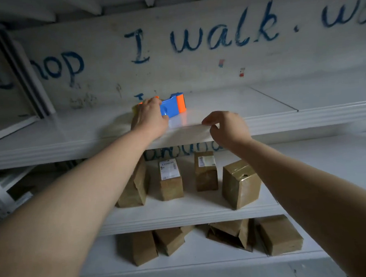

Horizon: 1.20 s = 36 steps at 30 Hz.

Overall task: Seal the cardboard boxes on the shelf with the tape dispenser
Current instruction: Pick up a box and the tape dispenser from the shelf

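Tape dispenser (171,106), blue body with orange end parts, lies on the top shelf (261,99) at centre frame, close to the back wall. Left hand (150,116) reaches over the shelf edge and grips the dispenser's left end, fingers wrapped over it; the part beneath the palm is hidden. Right hand (226,127) hovers at the front lip of the same shelf, right of the dispenser and apart from it. Its fingers are loosely curled, thumb and forefinger separated, with nothing visible between them.

Middle shelf (182,215) carries four brown cardboard boxes, all standing on end. The leftmost box (131,188) is partly covered by the left forearm. Two labelled boxes (170,182) (205,173), each with a white label on its upper face, stand beside it. The glossy box (240,184) stands at the right, nearer the front edge and turned at an angle.

Lower shelf (185,264) holds more brown boxes (280,235) in a loose row, some leaning against each other.

Wall (195,73) behind the shelving is white and bears blue handwriting, including "I walk".
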Tool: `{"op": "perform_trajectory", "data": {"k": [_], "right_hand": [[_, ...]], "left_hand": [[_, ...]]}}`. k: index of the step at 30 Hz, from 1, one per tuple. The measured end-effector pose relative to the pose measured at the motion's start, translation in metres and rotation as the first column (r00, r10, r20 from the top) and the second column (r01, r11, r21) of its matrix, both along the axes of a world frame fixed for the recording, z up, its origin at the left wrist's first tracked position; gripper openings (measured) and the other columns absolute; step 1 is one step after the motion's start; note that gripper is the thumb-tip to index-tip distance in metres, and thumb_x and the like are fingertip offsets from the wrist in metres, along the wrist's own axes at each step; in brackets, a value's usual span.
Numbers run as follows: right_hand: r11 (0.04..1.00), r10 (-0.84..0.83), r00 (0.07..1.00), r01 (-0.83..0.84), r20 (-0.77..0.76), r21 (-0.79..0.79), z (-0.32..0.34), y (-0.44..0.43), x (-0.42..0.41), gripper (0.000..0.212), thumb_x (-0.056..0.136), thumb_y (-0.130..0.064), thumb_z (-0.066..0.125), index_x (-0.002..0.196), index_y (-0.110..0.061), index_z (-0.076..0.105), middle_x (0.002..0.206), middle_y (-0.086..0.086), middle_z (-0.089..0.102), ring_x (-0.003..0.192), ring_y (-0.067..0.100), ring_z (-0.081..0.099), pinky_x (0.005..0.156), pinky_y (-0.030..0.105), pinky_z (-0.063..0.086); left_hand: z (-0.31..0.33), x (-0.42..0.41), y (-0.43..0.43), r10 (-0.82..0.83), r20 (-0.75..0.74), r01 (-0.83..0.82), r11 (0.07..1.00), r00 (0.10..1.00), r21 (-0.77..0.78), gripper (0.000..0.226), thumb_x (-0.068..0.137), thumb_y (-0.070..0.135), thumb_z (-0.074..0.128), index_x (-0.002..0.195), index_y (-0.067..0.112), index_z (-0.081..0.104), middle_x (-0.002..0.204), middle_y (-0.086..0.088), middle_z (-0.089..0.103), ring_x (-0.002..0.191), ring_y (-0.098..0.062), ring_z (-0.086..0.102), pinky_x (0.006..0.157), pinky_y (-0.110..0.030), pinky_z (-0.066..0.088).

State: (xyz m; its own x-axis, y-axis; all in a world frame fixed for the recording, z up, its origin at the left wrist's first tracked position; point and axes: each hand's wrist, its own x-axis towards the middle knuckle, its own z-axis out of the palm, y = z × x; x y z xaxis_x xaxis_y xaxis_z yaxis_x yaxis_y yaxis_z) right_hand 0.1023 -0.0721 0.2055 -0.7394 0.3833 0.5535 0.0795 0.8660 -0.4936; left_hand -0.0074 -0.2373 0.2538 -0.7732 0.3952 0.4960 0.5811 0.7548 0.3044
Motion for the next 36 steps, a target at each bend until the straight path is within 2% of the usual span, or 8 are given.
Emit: {"op": "perform_trajectory", "data": {"k": [3,8,12,16,23,31,34,36], "right_hand": [[1.000,-0.009,1.000,0.009,0.002,-0.005,0.003,0.009,-0.015,0.044,0.084,0.000,0.044,0.108,-0.027,0.070,0.111,-0.009,0.070,0.101,0.011,0.062,0.075,0.019,0.047],[1.000,0.004,1.000,-0.005,0.022,0.006,0.011,0.027,-0.036,0.044,0.083,0.000,0.043,0.106,-0.026,0.071,0.108,-0.007,0.071,0.099,0.013,0.063,0.083,0.030,0.055],[1.000,0.014,1.000,-0.014,0.019,0.004,0.012,0.036,-0.046,0.043,0.081,-0.002,0.045,0.105,-0.026,0.072,0.106,-0.006,0.072,0.098,0.014,0.064,0.086,0.034,0.054],[1.000,0.029,0.999,-0.030,0.033,0.010,0.007,0.035,-0.046,0.038,0.084,-0.004,0.048,0.104,-0.025,0.071,0.106,-0.005,0.071,0.097,0.016,0.064,0.085,0.034,0.054],[0.998,0.013,1.000,-0.014,-0.018,-0.064,0.007,0.012,-0.029,0.041,0.083,-0.002,0.045,0.103,-0.026,0.072,0.104,-0.008,0.072,0.097,0.014,0.064,0.082,0.033,0.055],[0.931,-0.010,0.998,-0.014,-0.065,-0.364,-0.003,-0.023,0.020,0.036,0.087,0.001,0.048,0.104,-0.021,0.071,0.094,-0.007,0.070,0.081,0.008,0.064,0.063,0.019,0.050],[0.805,0.039,0.996,-0.076,-0.075,-0.589,-0.010,-0.029,0.040,0.029,0.089,0.003,0.051,0.097,-0.017,0.070,0.087,-0.002,0.069,0.077,0.008,0.063,0.058,0.016,0.044],[0.653,0.105,0.992,-0.123,-0.072,-0.748,-0.017,-0.030,0.054,0.028,0.090,0.002,0.051,0.085,-0.021,0.067,0.082,0.000,0.067,0.077,0.011,0.063,0.060,0.018,0.041]], "left_hand": [[0.002,-0.024,0.007,0.036,-0.001,-0.036,0.997,0.999,-0.067,0.045,0.090,0.021,0.057,0.133,0.010,0.045,0.137,-0.016,0.046,0.126,-0.034,0.041,0.102,-0.038,0.036],[0.000,-0.053,0.024,0.062,-0.058,-0.074,0.971,0.996,-0.225,0.044,0.088,0.028,0.060,0.125,0.009,0.047,0.124,-0.017,0.057,0.115,-0.035,0.052,0.100,-0.040,0.034],[0.000,-0.062,0.034,0.131,-0.070,-0.145,0.951,0.989,-0.274,0.057,0.081,0.040,0.068,0.125,0.010,0.046,0.124,-0.016,0.056,0.117,-0.035,0.051,0.101,-0.044,0.032],[0.002,-0.059,0.033,0.149,-0.025,-0.151,0.966,0.989,-0.208,0.068,0.071,0.032,0.079,0.123,0.009,0.042,0.123,-0.017,0.054,0.116,-0.036,0.046,0.094,-0.044,0.040],[0.009,-0.013,0.001,0.025,0.024,-0.023,0.998,0.999,-0.065,0.087,0.054,0.041,0.087,0.124,0.014,0.043,0.122,-0.009,0.052,0.116,-0.030,0.042,0.087,-0.036,0.041],[0.004,0.061,-0.049,-0.154,0.054,0.151,0.986,0.987,0.064,0.075,0.055,0.040,0.084,0.118,0.025,0.046,0.115,0.004,0.053,0.112,-0.020,0.045,0.076,-0.030,0.037],[-0.008,0.086,-0.059,-0.226,0.115,0.216,0.972,0.967,0.091,0.070,0.055,0.040,0.082,0.115,0.031,0.047,0.110,0.007,0.055,0.104,-0.017,0.050,0.071,-0.028,0.037],[-0.021,0.097,-0.062,-0.271,0.178,0.259,0.962,0.946,0.084,0.068,0.052,0.041,0.082,0.111,0.034,0.047,0.105,0.008,0.057,0.097,-0.016,0.054,0.066,-0.027,0.038]]}}
